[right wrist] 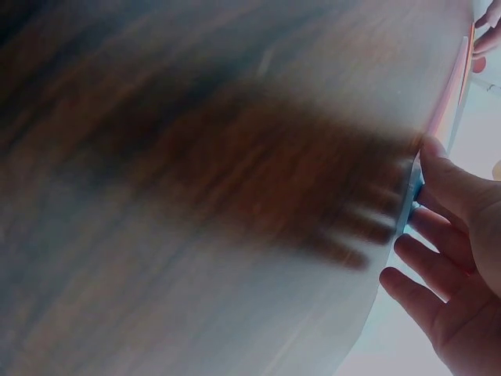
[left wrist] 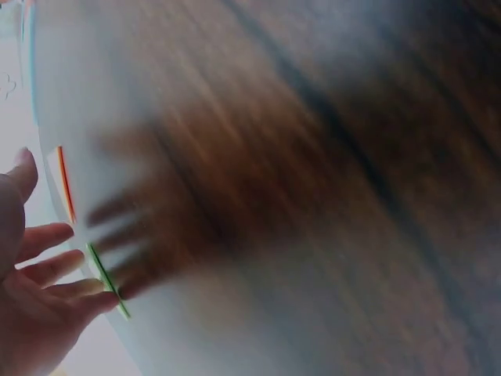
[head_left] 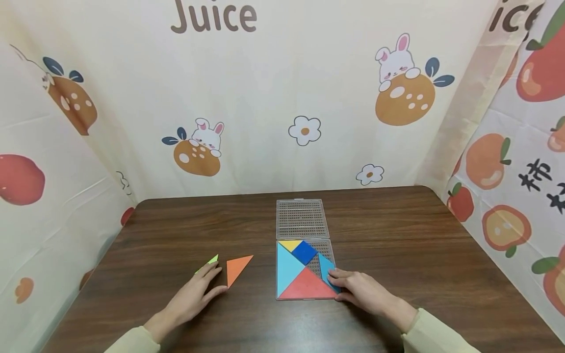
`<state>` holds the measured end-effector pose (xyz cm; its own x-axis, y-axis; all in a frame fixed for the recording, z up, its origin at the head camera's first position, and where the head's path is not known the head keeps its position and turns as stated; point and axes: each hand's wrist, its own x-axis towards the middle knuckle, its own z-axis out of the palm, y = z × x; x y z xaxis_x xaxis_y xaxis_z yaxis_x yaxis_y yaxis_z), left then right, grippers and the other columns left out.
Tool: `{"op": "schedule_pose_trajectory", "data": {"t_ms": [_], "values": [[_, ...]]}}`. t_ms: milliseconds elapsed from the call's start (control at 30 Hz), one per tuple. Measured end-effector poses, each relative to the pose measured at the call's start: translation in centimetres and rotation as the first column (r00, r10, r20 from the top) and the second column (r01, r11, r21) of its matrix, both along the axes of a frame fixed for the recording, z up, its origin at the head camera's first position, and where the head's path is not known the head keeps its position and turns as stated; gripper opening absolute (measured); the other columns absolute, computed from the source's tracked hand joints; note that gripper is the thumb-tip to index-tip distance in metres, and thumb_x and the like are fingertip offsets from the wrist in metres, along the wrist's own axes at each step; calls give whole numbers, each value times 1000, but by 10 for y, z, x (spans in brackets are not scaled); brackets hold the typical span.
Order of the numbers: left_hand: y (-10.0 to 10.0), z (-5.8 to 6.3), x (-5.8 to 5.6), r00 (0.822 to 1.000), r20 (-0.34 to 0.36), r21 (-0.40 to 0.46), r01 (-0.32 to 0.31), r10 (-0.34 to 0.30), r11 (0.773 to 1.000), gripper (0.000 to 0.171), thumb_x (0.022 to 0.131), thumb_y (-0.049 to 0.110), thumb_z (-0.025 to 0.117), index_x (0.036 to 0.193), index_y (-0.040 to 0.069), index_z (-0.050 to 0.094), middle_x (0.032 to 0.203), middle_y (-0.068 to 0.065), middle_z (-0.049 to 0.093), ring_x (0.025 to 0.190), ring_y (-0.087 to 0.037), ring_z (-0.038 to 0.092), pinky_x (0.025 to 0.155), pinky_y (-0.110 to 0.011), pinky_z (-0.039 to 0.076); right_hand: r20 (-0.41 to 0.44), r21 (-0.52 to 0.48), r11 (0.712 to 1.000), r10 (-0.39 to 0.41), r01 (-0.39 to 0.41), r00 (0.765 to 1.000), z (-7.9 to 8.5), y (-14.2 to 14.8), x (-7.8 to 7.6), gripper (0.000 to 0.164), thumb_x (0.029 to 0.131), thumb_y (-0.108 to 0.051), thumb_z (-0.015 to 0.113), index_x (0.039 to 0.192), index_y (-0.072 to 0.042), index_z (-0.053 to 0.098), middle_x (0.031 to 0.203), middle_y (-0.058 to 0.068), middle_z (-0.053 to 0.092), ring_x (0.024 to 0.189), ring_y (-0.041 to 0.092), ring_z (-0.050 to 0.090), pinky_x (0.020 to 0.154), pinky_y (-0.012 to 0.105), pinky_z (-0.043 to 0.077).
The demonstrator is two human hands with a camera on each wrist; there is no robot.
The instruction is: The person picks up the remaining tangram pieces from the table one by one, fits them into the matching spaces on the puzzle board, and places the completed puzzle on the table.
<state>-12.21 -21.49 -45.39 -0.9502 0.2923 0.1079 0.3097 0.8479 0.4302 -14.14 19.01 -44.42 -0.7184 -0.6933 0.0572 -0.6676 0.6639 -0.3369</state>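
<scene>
My right hand (head_left: 364, 291) rests its fingertips on a blue parallelogram tangram piece (head_left: 325, 267) along the right side of a clear tangram case (head_left: 314, 266). Its thumb lies at the case's near right corner, and the other fingers are loosely extended in the right wrist view. Inside the case lie a light blue triangle (head_left: 288, 270), a red triangle (head_left: 306, 287), a dark blue square (head_left: 305, 252) and a yellow triangle (head_left: 290, 244). The fingers of my left hand (head_left: 190, 296) lie over a green piece (head_left: 215, 258), partly hiding it. Beside its thumb is an orange triangle (head_left: 237, 268).
The case's lid (head_left: 301, 218) is folded back flat behind it, on the dark wooden table (head_left: 397, 235). A printed curtain (head_left: 265, 98) stands along the back edge of the table and at both sides.
</scene>
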Motion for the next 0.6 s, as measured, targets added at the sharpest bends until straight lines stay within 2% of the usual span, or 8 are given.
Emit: {"op": "schedule_pose_trajectory", "data": {"t_ms": [133, 233, 433, 600], "values": [[-2, 2, -2, 999, -33, 1, -11, 11, 1000, 53, 85, 36, 58, 120, -4, 51, 131, -18, 39, 118, -34, 39, 88, -46, 39, -2, -5, 1000, 0, 0, 1000, -1, 0, 0, 40, 80, -20, 65, 116, -3, 58, 121, 13, 53, 109, 25, 51, 79, 38, 46], [-2, 2, -5, 995, -89, -35, -44, 41, 998, 49, 84, 31, 61, 116, -5, 53, 125, -20, 44, 112, -35, 44, 82, -46, 42, -3, -3, 1000, 1, -1, 1000, -1, 0, -1, 40, 80, -20, 65, 116, -3, 58, 121, 12, 53, 109, 25, 51, 79, 38, 46], [-1, 1, -12, 972, -203, -104, -141, 118, 985, 41, 79, 20, 67, 105, -10, 58, 105, -20, 52, 94, -33, 52, 66, -41, 49, 5, 2, 1000, -2, 2, 1000, -2, 1, 0, 41, 80, -21, 65, 116, -3, 58, 121, 12, 53, 109, 25, 51, 78, 38, 47], [-1, 3, -17, 965, -210, -122, -184, 156, 975, 38, 77, 18, 69, 100, -11, 59, 93, -18, 51, 81, -28, 51, 55, -37, 47, 5, -1, 1000, -2, 2, 1000, -2, 1, 0, 41, 80, -21, 65, 116, -3, 58, 121, 12, 53, 109, 25, 51, 78, 37, 47]]}}
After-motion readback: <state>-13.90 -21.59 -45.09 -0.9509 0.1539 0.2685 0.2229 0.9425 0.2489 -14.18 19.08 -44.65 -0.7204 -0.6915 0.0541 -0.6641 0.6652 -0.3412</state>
